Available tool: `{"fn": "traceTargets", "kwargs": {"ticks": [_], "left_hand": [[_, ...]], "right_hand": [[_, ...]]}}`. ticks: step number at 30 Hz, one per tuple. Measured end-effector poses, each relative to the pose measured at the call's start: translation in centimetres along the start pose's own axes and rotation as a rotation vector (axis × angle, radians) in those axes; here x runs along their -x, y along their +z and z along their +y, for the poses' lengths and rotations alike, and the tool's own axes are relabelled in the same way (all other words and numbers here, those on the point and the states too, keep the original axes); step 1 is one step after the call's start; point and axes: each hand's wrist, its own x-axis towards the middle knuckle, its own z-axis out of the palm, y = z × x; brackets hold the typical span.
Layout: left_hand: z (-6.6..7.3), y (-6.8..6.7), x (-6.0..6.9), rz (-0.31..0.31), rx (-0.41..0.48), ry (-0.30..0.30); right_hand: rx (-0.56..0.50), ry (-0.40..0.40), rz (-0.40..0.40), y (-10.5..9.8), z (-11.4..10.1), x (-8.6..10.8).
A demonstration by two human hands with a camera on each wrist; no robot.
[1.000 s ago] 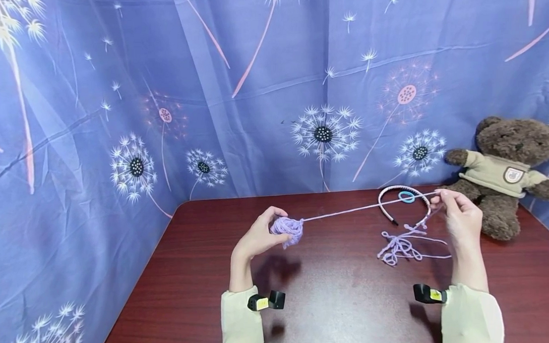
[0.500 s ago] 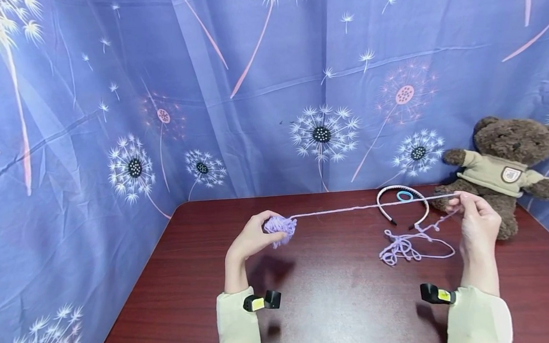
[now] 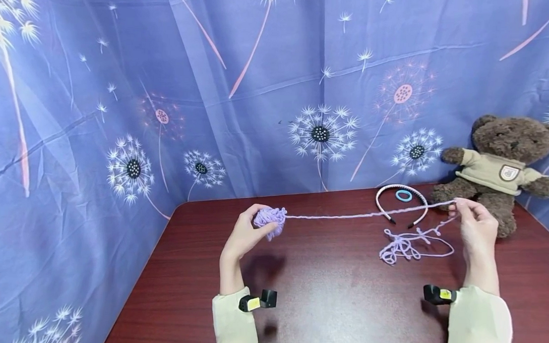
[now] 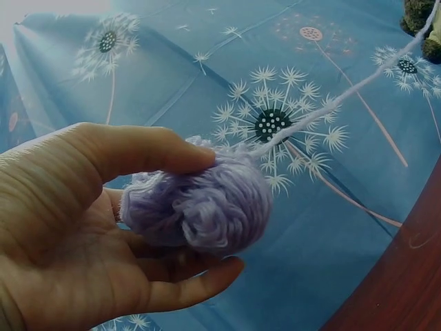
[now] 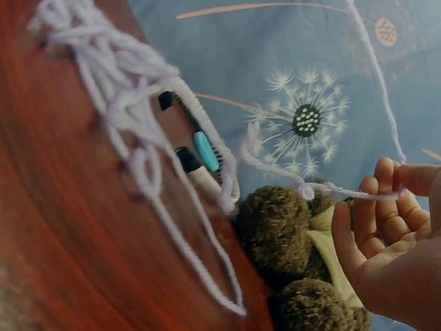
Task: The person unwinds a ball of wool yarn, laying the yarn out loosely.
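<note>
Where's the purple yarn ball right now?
In the head view, the purple yarn ball is in the person's left hand, above the left half of the dark red wood-grained table, its strand running to the right hand.

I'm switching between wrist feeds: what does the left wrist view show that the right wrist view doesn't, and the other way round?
Only the left wrist view: the left hand gripping the purple yarn ball.

Only the right wrist view: the right hand pinching yarn, the loose yarn tangle, the headband and the turquoise ring.

Both: a taut-looking yarn strand, part of the teddy bear, part of the table and the dandelion curtain.
</note>
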Motion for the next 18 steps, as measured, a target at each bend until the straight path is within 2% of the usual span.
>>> {"fn": "traceTargets", "kwargs": {"ticks": [8, 12, 17, 18], "left_hand": [[0.3, 0.4, -0.2, 0.007, 0.017, 0.032], [0.6, 0.8, -0.3, -0.002, 0.019, 0.038], [0.6, 1.3, -0.4, -0.02, 0.003, 0.059], [0.6, 1.4, -0.5, -0.023, 0.0, 0.062]], "right_hand": [[0.056, 0.014, -0.013, -0.1, 0.7, -0.1], [0.101, 0.027, -0.004, 0.1, 0.6, -0.1], [0.108, 0.022, 0.028, 0.7, 0.6, 0.1], [0.163, 0.001, 0.026, 1.1, 0.7, 0.3]]}}
